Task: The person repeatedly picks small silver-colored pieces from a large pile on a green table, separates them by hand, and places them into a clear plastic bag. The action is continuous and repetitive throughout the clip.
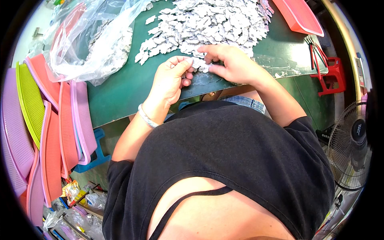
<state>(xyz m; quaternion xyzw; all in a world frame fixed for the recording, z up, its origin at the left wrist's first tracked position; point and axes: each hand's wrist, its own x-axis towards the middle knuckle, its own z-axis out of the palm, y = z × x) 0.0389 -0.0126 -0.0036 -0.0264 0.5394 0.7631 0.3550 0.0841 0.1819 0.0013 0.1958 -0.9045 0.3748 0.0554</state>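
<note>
A large heap of small, flat, irregular grey-white pieces (pixel 212 26) covers the far middle of the green table (pixel 116 96). At its near edge, my left hand (pixel 172 78) pinches one small grey-white piece (pixel 191 62) between thumb and fingers. My right hand (pixel 234 64) is just to the right, thumb and forefinger apart, over a few loose pieces (pixel 203 66) close to the table's front edge. Its other fingers curl partly out of sight. What the pieces are made of I cannot make out.
A clear plastic bag (pixel 90 60) with more pieces lies at the left. Stacked pink, purple and green baskets (pixel 30 100) stand beside it. A red basket (pixel 298 18) sits far right, near red-handled pliers (pixel 312 52), a red stool (pixel 334 76) and a fan (pixel 350 144).
</note>
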